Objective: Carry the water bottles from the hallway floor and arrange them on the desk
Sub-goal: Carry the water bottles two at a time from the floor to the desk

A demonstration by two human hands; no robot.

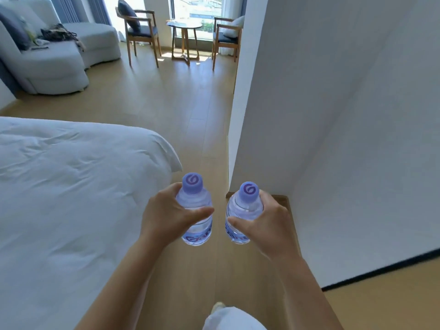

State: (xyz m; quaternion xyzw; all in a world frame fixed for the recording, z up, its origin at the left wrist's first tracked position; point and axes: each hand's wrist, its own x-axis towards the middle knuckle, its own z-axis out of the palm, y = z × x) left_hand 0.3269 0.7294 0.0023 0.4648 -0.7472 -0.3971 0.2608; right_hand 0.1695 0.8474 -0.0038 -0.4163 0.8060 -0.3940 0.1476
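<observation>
Head view shows the left hand (164, 215) and right hand (266, 220) each wrapped round an upright bottle's (195, 210) shoulder, over the floor beside the bed (71, 186); full, smooth, probably heavy, possibly slippery.

Both bare forearms are extending forward from the lower edge of the view, hands level and side by side.

The left hand (164, 215) is gripping a water bottle (195, 210) around its upper body, thumb lying across the near side and pointing right, fingers curling round the far side. The right hand (266, 222) is gripping a second bottle (242, 210) the same way, mirrored, thumb pointing left. The two hands are not touching; the thumbs are pointing toward each other across a narrow gap. Wrists are holding roughly straight; sleeves are not covering the forearms.
</observation>
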